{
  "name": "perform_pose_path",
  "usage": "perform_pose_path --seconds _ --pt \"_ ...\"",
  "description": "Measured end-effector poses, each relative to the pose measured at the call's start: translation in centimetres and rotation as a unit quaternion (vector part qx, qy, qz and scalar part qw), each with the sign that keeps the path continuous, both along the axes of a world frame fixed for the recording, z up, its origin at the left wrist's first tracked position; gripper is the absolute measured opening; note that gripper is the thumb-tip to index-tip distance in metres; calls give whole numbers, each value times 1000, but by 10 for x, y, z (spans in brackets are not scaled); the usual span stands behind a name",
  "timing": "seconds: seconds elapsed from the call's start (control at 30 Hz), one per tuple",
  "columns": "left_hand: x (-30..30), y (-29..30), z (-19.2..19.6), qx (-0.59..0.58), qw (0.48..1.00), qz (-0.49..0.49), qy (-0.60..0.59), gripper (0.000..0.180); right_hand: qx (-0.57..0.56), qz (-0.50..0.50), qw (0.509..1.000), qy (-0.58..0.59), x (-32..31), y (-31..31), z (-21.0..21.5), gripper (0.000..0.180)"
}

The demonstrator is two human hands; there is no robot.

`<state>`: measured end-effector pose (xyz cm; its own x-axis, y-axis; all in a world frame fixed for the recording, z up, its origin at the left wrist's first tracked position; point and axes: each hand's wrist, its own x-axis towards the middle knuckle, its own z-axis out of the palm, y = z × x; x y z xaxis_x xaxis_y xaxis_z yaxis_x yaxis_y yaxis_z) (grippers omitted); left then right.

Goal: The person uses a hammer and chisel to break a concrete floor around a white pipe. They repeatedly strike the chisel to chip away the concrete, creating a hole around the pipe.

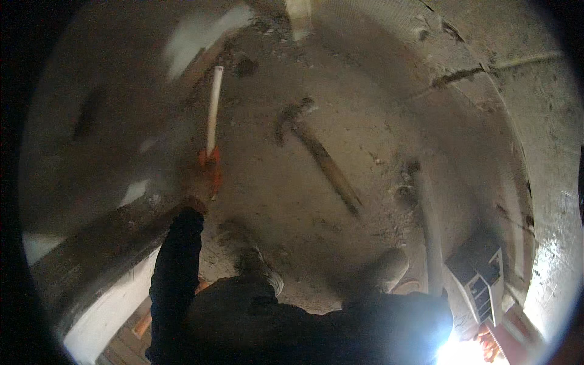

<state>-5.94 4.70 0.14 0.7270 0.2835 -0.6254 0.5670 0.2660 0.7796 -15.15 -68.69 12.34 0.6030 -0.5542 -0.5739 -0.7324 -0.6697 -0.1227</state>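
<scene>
My left hand, at the end of a dark sleeve, is closed around the lower end of a white rod. An orange part shows at the grip; the dim light and blur hide whether it belongs to the rod or is a separate piece. The rod points away from me, its far end free. To the right, a hammer with a wooden handle lies on the dusty ground, its dark head at the far left end and apart from my hand. My right hand does not show.
Dusty ground with rubble surrounds the hammer. A dark beam-like edge runs along the left. At lower right stand a small slotted box and a glaring light. A pale curved wall bounds the right side.
</scene>
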Motion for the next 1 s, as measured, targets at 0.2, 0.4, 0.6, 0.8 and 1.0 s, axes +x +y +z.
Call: perform_pose_path --seconds 0.2,0.4,0.6,0.8,1.0 --pt "38 13 -48 2 994 32 -103 32 1 -94 994 -57 -25 -32 -14 51" --pt "45 -78 -28 197 946 -224 -127 19 7 191 964 -183 47 13 -39 43" --pt "66 -79 0 112 976 -185 -40 13 158 442 881 -52 177 170 -78 60" --pt "37 -63 0 260 948 -184 20 27 82 661 728 -163 199 293 -124 71" --pt "-89 -37 -10 -114 976 157 -103 30 22 574 816 -65 239 304 -133 59"
